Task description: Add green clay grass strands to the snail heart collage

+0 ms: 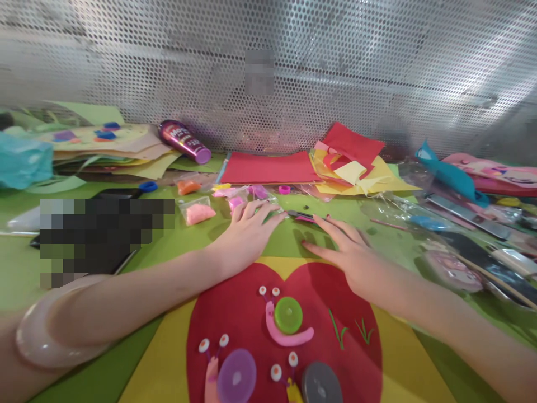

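My left hand (254,226) lies with its fingers stretched out over the green tabletop, beside small bags of pink clay (199,213). My right hand (346,240) has its fingers spread, and its fingertips are at the end of a thin dark tool (301,215); whether they touch it I cannot tell. Below both hands is a yellow sheet (149,364) bearing a red heart (235,313). On the heart are a pink snail with a green cap shell (288,315), one with a purple cap (237,376), and a yellow one with a grey cap (321,383). Green grass blades (337,330) stand right of them.
Red paper (271,168) and yellow sheets (377,179) lie at the back, before a perforated metal wall (188,73). A purple tumbler (184,141) rests on a paper pile at left. Plastic bags, a blue strip (455,170) and a wooden stick (499,281) clutter the right.
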`<state>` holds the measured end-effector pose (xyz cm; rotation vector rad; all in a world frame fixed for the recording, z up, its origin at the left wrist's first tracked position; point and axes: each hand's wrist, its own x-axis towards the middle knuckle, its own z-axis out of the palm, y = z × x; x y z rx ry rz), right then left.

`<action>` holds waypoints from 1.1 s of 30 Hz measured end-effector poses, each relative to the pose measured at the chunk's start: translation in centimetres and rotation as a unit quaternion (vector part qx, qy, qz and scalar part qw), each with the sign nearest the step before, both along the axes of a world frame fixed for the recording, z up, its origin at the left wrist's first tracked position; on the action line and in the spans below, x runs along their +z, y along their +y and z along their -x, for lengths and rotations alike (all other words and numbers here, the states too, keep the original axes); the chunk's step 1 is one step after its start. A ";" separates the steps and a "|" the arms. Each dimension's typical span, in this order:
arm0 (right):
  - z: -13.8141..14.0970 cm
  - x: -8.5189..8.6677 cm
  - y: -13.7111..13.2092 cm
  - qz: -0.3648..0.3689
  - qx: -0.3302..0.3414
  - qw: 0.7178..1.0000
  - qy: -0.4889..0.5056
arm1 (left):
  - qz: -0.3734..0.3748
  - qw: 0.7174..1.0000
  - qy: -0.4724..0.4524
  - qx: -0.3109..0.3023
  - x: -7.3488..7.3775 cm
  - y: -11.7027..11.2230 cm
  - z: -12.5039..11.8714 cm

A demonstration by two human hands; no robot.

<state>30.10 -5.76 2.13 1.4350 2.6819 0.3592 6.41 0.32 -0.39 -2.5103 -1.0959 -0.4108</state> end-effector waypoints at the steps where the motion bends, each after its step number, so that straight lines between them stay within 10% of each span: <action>1: 0.1 0.0 0.1 -0.003 0.000 1.000 -0.001 | 0.000 1.000 0.000 -0.001 0.0 0.0 0.0; 33: 0.8 1.7 -0.3 -0.071 0.038 0.992 0.101 | 0.003 1.000 -0.013 0.001 0.1 0.0 -0.1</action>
